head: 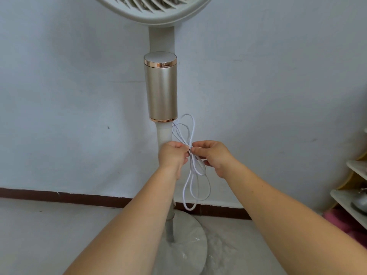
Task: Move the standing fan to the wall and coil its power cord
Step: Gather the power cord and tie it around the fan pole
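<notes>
The white standing fan [160, 90] stands close against the pale wall [69, 96], with a champagne-coloured cylinder on its pole and its round base [190, 245] on the floor. Its thin white power cord [190, 175] is gathered into several loops just right of the pole. Loops stick up above my hands and hang down below them. My left hand [172, 154] pinches the bundle at its middle from the left. My right hand [213, 154] pinches it from the right, fingertips almost meeting the left ones. The cord's plug is hidden.
A dark red skirting strip [79, 196] runs along the foot of the wall. A white shelf unit [355, 185] with items on it stands at the right edge, with something pink [343, 221] beneath. Pale floor [49, 235] lies to the left of the base.
</notes>
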`<state>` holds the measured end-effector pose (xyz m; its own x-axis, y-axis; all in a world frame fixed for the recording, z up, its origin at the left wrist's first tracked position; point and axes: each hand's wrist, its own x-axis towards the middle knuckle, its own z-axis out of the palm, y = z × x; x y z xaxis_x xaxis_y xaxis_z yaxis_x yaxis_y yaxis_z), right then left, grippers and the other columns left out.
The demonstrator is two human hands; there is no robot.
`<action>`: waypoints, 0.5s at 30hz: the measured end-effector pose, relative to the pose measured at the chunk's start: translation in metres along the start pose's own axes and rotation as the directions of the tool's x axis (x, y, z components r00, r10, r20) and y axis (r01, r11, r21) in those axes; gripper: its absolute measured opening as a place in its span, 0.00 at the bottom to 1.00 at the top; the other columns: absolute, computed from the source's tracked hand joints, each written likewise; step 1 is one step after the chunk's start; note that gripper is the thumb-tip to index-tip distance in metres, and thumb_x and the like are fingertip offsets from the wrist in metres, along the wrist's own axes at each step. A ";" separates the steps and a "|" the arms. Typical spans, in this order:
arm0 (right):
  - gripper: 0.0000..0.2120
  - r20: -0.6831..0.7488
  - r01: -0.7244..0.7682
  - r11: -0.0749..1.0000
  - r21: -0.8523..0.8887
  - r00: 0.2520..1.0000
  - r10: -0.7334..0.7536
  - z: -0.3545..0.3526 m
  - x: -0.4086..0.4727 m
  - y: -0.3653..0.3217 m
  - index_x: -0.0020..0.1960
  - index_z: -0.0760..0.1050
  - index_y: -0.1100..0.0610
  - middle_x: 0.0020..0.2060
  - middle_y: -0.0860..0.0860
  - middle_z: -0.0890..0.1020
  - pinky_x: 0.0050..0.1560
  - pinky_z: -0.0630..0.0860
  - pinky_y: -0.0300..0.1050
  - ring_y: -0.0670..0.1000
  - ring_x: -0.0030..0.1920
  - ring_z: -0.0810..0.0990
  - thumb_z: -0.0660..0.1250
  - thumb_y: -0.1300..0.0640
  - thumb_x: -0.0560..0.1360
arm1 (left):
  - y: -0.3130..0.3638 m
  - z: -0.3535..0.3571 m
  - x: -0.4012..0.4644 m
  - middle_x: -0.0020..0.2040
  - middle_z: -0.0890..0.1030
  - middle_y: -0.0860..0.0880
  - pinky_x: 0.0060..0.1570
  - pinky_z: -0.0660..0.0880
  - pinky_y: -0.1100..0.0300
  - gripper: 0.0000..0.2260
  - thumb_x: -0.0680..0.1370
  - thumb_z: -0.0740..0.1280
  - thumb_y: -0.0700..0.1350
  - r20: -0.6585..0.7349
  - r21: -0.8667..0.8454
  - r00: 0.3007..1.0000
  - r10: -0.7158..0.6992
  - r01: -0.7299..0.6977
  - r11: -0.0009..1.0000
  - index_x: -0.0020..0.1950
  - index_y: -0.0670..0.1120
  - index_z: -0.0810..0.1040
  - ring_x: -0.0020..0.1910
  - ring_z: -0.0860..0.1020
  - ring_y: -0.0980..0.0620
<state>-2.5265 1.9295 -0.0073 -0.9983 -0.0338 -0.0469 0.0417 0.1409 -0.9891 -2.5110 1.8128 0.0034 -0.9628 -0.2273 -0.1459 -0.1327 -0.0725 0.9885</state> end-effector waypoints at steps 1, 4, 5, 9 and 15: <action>0.12 0.008 -0.039 0.999 -0.030 0.999 0.039 0.004 0.000 -0.001 0.55 0.78 0.57 0.37 0.48 0.80 0.36 0.67 0.38 0.45 0.37 0.75 0.71 0.59 0.71 | -0.002 -0.003 0.001 0.33 0.77 0.48 0.40 0.77 0.60 0.11 0.76 0.65 0.36 -0.029 0.048 0.999 0.039 -0.038 0.998 0.35 0.46 0.73 0.33 0.76 0.53; 0.12 0.078 -0.129 0.990 0.054 0.989 0.125 0.015 0.002 -0.001 0.55 0.78 0.60 0.34 0.50 0.76 0.29 0.64 0.36 0.45 0.31 0.67 0.70 0.63 0.72 | -0.005 -0.012 0.003 0.36 0.78 0.49 0.48 0.78 0.55 0.06 0.74 0.66 0.35 -0.074 0.098 0.993 0.097 -0.089 0.991 0.41 0.45 0.74 0.33 0.78 0.52; 0.10 0.109 -0.144 0.986 0.088 0.985 0.135 0.018 0.002 -0.001 0.53 0.79 0.62 0.34 0.52 0.76 0.26 0.64 0.35 0.45 0.29 0.66 0.69 0.65 0.72 | -0.006 -0.014 0.004 0.39 0.79 0.48 0.50 0.79 0.54 0.06 0.73 0.66 0.34 -0.069 0.103 0.993 0.096 -0.088 0.991 0.46 0.44 0.76 0.36 0.79 0.50; 0.08 0.114 -0.104 0.985 0.137 0.990 0.089 0.028 0.002 0.004 0.42 0.78 0.55 0.34 0.51 0.79 0.28 0.68 0.35 0.43 0.28 0.74 0.67 0.68 0.72 | -0.009 -0.017 0.009 0.38 0.82 0.49 0.41 0.79 0.60 0.15 0.74 0.62 0.33 0.029 0.121 0.992 0.120 -0.122 0.985 0.54 0.47 0.79 0.36 0.80 0.51; 0.09 -0.121 0.063 0.994 0.091 0.991 -0.051 0.038 0.009 0.016 0.42 0.75 0.57 0.34 0.53 0.76 0.40 0.79 0.46 0.52 0.35 0.78 0.67 0.71 0.71 | -0.012 -0.012 0.005 0.35 0.78 0.51 0.39 0.75 0.64 0.19 0.78 0.55 0.33 0.124 0.178 0.978 0.169 -0.189 0.966 0.54 0.52 0.78 0.35 0.76 0.54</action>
<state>-2.5332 1.8939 -0.0284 -0.9966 0.0794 0.0213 -0.0175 0.0481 -0.9987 -2.5118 1.8012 -0.0099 -0.9930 -0.1141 0.0292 0.0124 0.1460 0.9892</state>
